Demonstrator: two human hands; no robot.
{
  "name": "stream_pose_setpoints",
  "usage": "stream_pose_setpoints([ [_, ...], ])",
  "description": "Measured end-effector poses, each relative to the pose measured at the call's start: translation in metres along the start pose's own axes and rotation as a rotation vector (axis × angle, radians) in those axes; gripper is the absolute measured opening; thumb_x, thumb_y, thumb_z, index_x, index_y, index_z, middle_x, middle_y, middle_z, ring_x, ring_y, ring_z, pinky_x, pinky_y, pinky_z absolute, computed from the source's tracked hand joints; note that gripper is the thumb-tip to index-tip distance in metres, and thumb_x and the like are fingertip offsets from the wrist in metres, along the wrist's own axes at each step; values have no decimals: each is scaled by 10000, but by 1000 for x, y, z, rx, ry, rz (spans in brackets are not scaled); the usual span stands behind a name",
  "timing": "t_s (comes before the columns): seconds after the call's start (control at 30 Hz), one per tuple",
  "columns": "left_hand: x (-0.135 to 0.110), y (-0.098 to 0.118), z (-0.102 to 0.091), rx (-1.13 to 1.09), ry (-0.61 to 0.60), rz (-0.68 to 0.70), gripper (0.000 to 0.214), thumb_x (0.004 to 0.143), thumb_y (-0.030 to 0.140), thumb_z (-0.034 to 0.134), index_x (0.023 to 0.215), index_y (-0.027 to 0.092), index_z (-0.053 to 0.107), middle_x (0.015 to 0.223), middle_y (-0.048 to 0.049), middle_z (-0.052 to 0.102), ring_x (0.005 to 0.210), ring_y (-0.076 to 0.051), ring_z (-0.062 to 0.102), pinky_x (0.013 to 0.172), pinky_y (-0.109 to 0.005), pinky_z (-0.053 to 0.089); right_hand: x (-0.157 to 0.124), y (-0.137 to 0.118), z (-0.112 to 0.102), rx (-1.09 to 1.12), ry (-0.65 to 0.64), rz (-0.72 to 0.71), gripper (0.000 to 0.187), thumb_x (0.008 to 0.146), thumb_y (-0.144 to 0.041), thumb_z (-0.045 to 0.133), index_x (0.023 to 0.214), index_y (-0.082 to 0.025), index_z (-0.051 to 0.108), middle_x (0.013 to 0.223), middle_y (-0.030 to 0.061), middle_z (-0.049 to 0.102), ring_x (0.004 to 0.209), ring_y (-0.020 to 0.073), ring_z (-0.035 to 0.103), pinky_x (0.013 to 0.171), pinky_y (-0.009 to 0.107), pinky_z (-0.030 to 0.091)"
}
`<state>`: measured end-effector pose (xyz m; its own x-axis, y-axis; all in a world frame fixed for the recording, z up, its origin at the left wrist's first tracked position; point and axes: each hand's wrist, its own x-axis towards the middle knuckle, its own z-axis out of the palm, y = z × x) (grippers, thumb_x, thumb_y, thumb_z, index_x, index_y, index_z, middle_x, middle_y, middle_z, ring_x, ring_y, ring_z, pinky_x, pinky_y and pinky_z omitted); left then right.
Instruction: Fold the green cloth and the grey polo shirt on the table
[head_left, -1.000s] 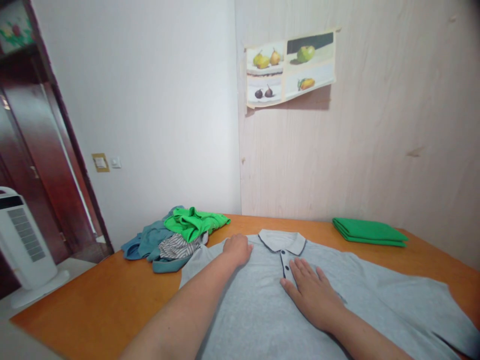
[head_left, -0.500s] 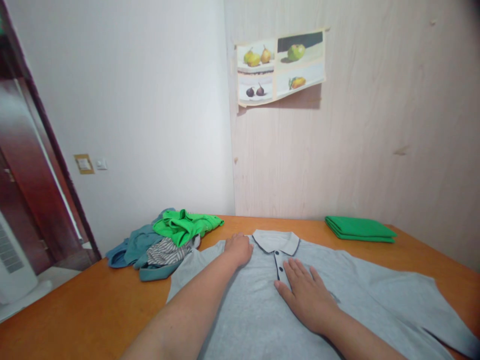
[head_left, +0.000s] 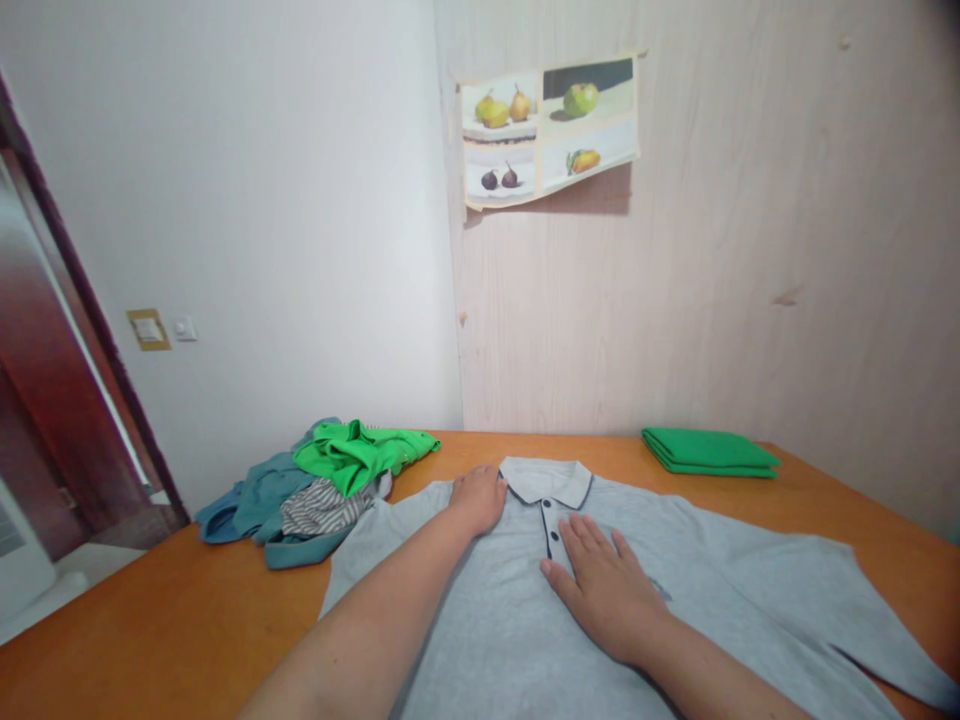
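A grey polo shirt lies spread, collar away from the wearer, on an orange-brown table. The left hand rests at its shoulder just beside the collar; the right hand lies flat on the chest, next to the buttoned placket. Crumpled clothes heap near the left sleeve; a folded green cloth sits at the far right. Fruit pictures hang on the wall.

The left forearm, bare, slants up from the lower edge and away to the right, ending in the left hand, back upward; how far its fingers curl is hard to tell. The right forearm, also bare, angles in toward the left. The right hand lies flat, palm down, its thumb spread, its little finger slightly apart. The hands stay apart, the left farther forward.
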<state>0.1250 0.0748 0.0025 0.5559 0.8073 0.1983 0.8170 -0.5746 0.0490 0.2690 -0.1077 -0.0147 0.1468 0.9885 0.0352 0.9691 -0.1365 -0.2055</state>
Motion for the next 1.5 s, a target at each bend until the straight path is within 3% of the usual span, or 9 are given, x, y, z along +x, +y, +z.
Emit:
stream_pose_setpoints([
  [0.1,0,8,1,-19,6,38,506,1025,436,179,1306,202,530,1460,-121,490,1355,-259,424,1081,-448,356,1,-1,0,7,-2,2,832,946,-666,170,1553,-106,277,1620,131,211,1512,298,100,1202,549,37],
  [0.3,3,14,10,-48,-97,60,656,981,616,194,1446,208,413,1601,-116,295,1472,-306,238,1143,-577,233,-1,-1,-3,11,-6,2,817,950,-653,169,1556,-114,273,1622,132,210,1514,289,97,1200,544,35],
  [0.5,6,12,12,-52,-153,45,732,968,644,166,1526,189,295,1631,-129,198,1501,-302,152,1163,-590,171,-1,-1,-3,17,-3,4,824,947,-657,167,1556,-110,268,1623,128,198,1515,281,93,1201,539,30],
  [0.73,2,12,3,-59,-157,33,724,967,646,182,1522,194,295,1631,-133,190,1502,-299,150,1157,-574,190,0,-1,-3,24,-14,3,822,950,-652,166,1559,-107,254,1629,128,183,1515,283,86,1200,531,23],
  [0.9,-19,8,-6,-25,-124,38,735,959,656,228,1495,169,351,1623,-155,207,1492,-317,186,1164,-557,185,-1,-1,-3,25,-9,3,821,952,-650,153,1560,-107,252,1630,138,178,1515,282,83,1198,527,19],
  [1.07,-41,2,-2,-15,-168,10,796,943,696,192,1527,169,315,1623,-145,205,1506,-310,133,1172,-560,160,0,-1,-4,30,0,-3,817,954,-647,154,1558,-108,262,1627,147,188,1514,283,91,1195,524,15],
  [1.27,-46,2,2,-9,-154,-10,803,942,700,160,1543,183,288,1627,-120,196,1512,-282,112,1177,-546,154,1,0,-4,48,-16,-3,814,954,-647,178,1559,-108,257,1630,135,182,1516,278,82,1200,512,9],
  [1.37,-44,1,3,-21,-157,-11,824,934,713,154,1541,173,294,1627,-124,192,1512,-286,109,1175,-546,152,6,6,-4,167,42,14,800,943,-634,272,1538,-101,321,1619,139,223,1508,280,140,1209,474,76],
  [1.5,-42,0,5,-34,-159,-2,843,923,730,151,1538,172,299,1627,-123,193,1512,-291,111,1177,-545,143,17,34,-13,527,342,199,662,945,-549,325,1399,-122,547,1455,131,529,1359,243,464,1106,321,356],
])
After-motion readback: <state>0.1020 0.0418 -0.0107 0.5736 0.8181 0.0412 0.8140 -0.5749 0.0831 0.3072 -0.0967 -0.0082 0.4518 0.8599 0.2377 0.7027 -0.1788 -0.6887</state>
